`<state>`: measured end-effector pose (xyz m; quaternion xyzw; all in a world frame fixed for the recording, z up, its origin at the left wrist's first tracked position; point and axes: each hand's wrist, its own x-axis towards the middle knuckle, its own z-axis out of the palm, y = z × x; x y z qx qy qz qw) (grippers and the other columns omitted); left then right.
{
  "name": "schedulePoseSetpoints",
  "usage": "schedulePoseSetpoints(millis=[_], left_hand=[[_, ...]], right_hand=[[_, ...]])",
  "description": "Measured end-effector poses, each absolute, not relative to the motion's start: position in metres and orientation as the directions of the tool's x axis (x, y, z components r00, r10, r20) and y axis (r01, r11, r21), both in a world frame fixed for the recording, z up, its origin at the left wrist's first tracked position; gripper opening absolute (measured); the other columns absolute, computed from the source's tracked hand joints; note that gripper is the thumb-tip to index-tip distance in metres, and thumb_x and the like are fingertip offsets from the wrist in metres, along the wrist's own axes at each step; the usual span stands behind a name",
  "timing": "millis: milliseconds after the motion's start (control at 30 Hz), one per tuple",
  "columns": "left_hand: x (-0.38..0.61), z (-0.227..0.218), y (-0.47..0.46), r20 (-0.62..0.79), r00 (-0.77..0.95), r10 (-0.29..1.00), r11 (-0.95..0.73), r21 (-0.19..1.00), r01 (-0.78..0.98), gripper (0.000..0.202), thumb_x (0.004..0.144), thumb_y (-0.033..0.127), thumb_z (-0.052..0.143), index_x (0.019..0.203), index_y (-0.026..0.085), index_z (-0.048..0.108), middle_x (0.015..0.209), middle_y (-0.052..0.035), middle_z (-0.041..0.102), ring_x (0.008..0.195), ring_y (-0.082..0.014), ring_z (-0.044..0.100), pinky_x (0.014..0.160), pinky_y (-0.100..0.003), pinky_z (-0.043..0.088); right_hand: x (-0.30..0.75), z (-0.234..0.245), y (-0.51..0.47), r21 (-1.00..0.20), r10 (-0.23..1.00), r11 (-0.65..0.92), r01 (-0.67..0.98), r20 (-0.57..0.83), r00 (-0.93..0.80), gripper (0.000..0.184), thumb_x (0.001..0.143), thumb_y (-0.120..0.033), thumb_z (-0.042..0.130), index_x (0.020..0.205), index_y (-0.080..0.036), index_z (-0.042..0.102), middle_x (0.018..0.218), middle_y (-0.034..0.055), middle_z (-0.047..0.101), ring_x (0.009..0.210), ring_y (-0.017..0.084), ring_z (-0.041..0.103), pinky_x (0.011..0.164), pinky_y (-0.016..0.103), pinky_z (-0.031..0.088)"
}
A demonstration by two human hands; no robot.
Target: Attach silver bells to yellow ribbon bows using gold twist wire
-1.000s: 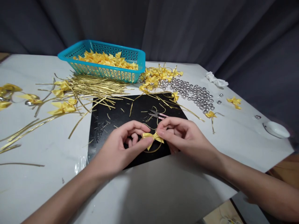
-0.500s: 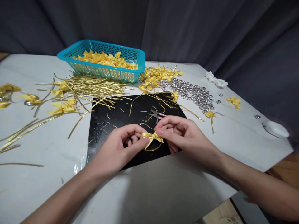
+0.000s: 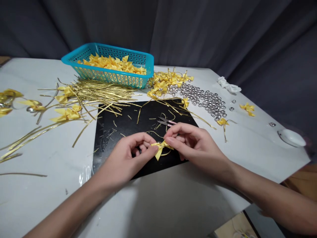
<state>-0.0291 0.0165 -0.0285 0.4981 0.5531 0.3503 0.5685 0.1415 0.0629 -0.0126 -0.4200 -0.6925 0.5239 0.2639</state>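
My left hand (image 3: 131, 154) and right hand (image 3: 198, 142) pinch opposite ends of a yellow bow (image 3: 159, 150) over the black mat (image 3: 138, 127), fingers (image 3: 174, 142) nearly closed on it. Snips (image 3: 165, 121) lie just beyond my right hand. Farther back on the white surface (image 3: 252, 142): blue basket (image 3: 109, 73) with yellow ribbon pieces (image 3: 112, 62), gold cords (image 3: 101, 91) before it.

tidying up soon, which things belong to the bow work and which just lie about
Likely needed: yellow satin bow; gold metallic cords; shiny silver beads; blue plastic basket; black rectangular mat; pointed metal snips.

Probably stray: crumpled white material; white shallow dish.
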Motion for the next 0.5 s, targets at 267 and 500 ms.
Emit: schedulePoseSetpoints(millis=[267,500], left_hand=[[-0.0296,-0.0309,0.0180,-0.256,0.146,0.955,0.232,0.958,0.166,0.024,0.077,0.041,0.059,0.073,0.017,0.058,0.063,0.0034,0.047,0.058,-0.0098,0.039,0.051,-0.021,0.028],[-0.0307,-0.0318,0.0170,-0.234,0.150,0.961,0.205,0.961,0.183,0.022,0.078,0.039,0.058,0.075,0.017,0.060,0.063,0.0029,0.047,0.057,-0.0097,0.039,0.050,-0.021,0.028]], right_hand=[[0.1426,-0.0138,0.0633,-0.936,0.856,0.134,0.326,-0.056,-0.514,0.014,0.084,-0.027,0.056,0.080,-0.014,0.055,0.067,-0.0018,0.048,0.051,0.004,0.039,0.044,0.017,0.030],[0.1411,-0.0093,0.0600,-0.919,0.845,0.103,0.381,-0.122,-0.521,0.017,0.086,-0.031,0.051,0.079,-0.015,0.050,0.062,-0.0038,0.041,0.048,0.004,0.036,0.042,0.017,0.025]])
